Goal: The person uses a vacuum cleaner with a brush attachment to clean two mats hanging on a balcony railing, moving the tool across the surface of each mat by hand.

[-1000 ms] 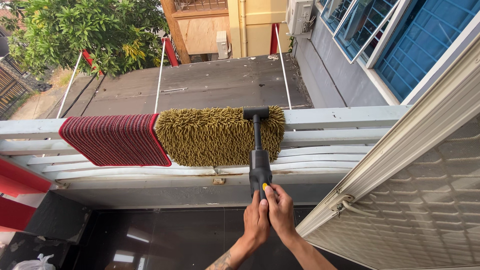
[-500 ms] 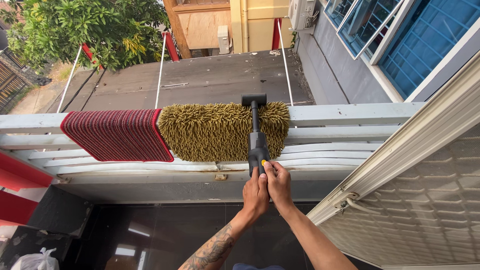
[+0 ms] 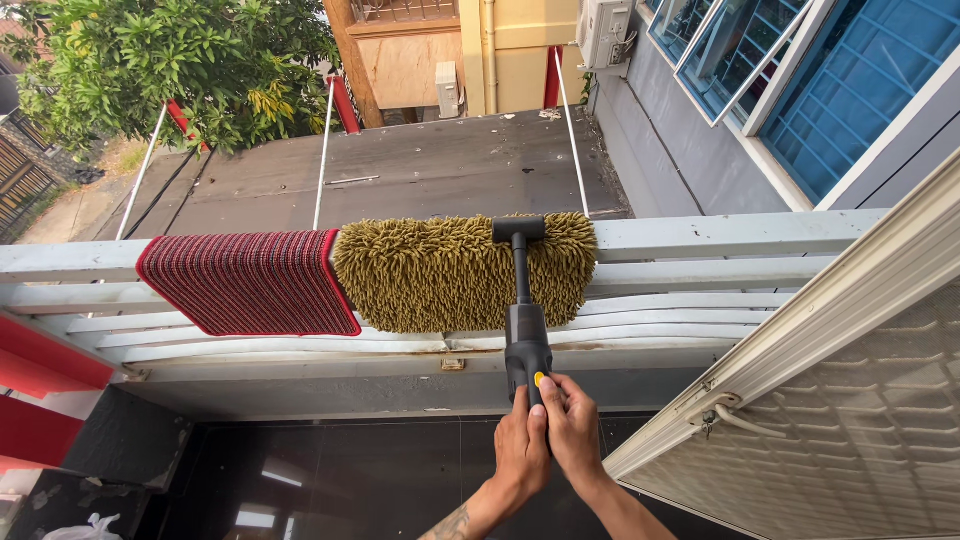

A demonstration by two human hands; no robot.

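Both hands are closed together around the rear grip of one dark grey handheld vacuum (image 3: 526,345). Left hand (image 3: 520,452) wraps the grip from the 9 o'clock side, fingers curled shut; right hand (image 3: 570,430) wraps it from the 3 o'clock side, thumb lying just beside one yellow button (image 3: 539,379). Hands touch each other along the grip.

Count: one vacuum, one nozzle, two mats, two hands.

Vacuum points toward 12 o'clock from the hands. Its narrow black tube ends in one flat black nozzle (image 3: 519,230), resting on the upper edge of one shaggy olive-green mat (image 3: 450,272). That mat hangs over the top rail of a white slatted railing (image 3: 700,235). One red striped mat (image 3: 250,282) with a red border hangs on the same rail at 9 o'clock of the shaggy mat, edges touching or nearly so; cannot tell which.

Surface: dark glossy tiled floor (image 3: 330,470) under the hands, at the foot of the railing. Setting is an outdoor balcony. At 3 o'clock, a white patterned door panel (image 3: 850,400) with a pale frame. Beyond the railing at 12 o'clock, a flat grey roof (image 3: 440,165); at 11 o'clock, a leafy tree (image 3: 150,60); at 1 o'clock, blue window grilles (image 3: 830,70) on a grey wall.
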